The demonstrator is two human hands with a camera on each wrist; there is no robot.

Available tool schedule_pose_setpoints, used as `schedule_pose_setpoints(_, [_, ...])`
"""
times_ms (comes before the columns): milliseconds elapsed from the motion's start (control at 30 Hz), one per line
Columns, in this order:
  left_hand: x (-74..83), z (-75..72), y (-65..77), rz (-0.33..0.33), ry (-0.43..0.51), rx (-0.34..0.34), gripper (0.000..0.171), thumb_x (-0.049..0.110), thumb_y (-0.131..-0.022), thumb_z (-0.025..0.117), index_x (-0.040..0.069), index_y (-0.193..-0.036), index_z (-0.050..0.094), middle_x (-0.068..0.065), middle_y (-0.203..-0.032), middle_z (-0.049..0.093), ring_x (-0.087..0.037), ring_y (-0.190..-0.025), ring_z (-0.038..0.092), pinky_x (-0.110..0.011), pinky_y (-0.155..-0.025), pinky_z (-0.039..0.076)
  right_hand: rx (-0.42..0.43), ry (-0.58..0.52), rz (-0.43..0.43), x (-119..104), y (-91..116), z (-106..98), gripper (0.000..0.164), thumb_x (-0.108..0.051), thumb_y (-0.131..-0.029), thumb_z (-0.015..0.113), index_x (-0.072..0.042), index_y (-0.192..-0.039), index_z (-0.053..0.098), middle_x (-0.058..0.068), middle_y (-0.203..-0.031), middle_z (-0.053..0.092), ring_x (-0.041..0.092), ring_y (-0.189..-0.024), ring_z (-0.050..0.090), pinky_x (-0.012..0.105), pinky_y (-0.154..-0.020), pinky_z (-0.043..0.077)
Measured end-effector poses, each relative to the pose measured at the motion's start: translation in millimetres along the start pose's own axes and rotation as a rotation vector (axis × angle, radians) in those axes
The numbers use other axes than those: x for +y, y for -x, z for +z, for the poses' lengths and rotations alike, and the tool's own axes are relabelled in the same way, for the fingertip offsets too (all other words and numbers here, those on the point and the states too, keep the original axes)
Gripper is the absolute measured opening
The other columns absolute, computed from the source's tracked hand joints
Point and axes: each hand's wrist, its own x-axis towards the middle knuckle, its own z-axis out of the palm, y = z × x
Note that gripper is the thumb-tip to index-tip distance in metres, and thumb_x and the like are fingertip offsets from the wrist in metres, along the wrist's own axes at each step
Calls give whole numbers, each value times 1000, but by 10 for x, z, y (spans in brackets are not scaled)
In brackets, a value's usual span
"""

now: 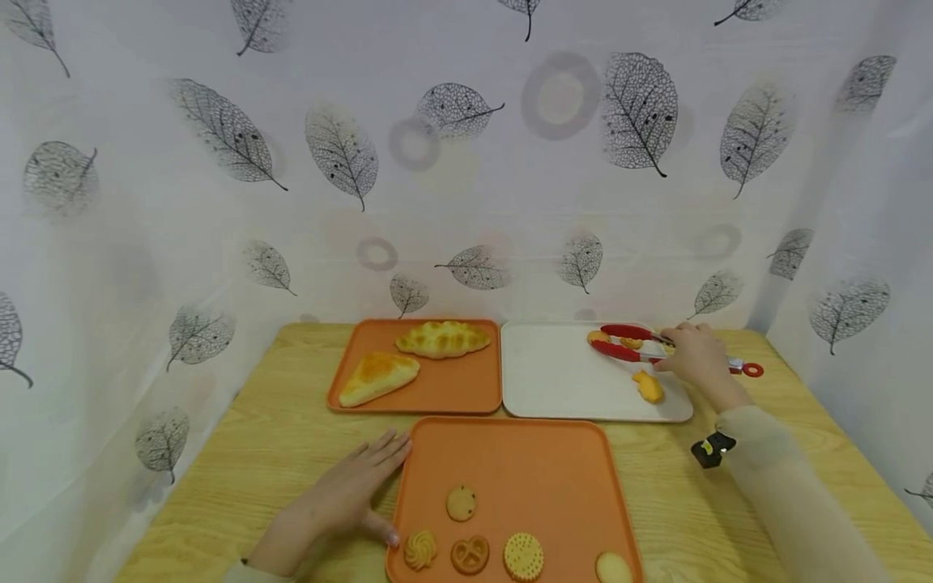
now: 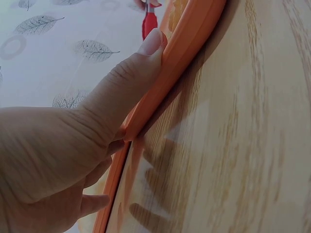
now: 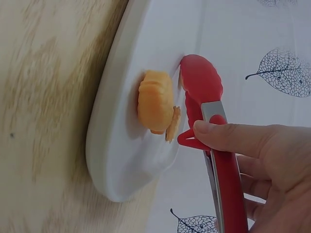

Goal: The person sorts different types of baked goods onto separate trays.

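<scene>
Red-tipped tongs (image 1: 625, 353) are gripped by my right hand (image 1: 696, 360) over the white tray (image 1: 547, 372). Their two red ends are spread, with a round cookie (image 1: 598, 337) between the far tips and a small brown piece (image 1: 631, 343) further back between the arms. An orange-yellow shaped piece (image 3: 155, 102) lies near the tray's front edge, below the tongs. In the right wrist view the thumb presses on the tongs' upper side. My left hand (image 1: 346, 490), fingers extended, touches the left rim of the front orange tray (image 1: 525, 453), its thumb on the edge in the left wrist view.
The front tray holds a chocolate-chip cookie (image 1: 461, 503), a swirl cookie (image 1: 420, 551), a pretzel cookie (image 1: 470, 555), a dotted round cookie (image 1: 523, 556) and a plain oval one (image 1: 614, 568). Behind, another orange tray (image 1: 455, 393) carries a triangular pastry (image 1: 379, 378) and a long bread (image 1: 443, 339).
</scene>
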Motion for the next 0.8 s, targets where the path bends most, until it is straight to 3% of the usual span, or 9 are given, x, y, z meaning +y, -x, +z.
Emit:
schedule_pose_setpoints(400, [22, -9, 5, -1, 9, 3, 127, 75, -56, 67, 5, -154, 26, -13, -162, 23, -35, -150, 19, -60, -117, 24, -12, -22, 25, -12, 5, -20, 70, -28, -79, 78, 5, -135, 51, 33, -128, 50, 54, -115, 40, 70, -87, 38])
schedule_pose_setpoints(800, [-2, 5, 3, -16, 5, -1, 128, 77, -55, 66, 7, -154, 25, -10, -163, 21, -33, -151, 17, -59, -118, 23, 59, -36, -57, -172, 282, -133, 71, -29, -77, 81, 4, -133, 54, 33, -128, 52, 53, -113, 42, 71, -85, 39])
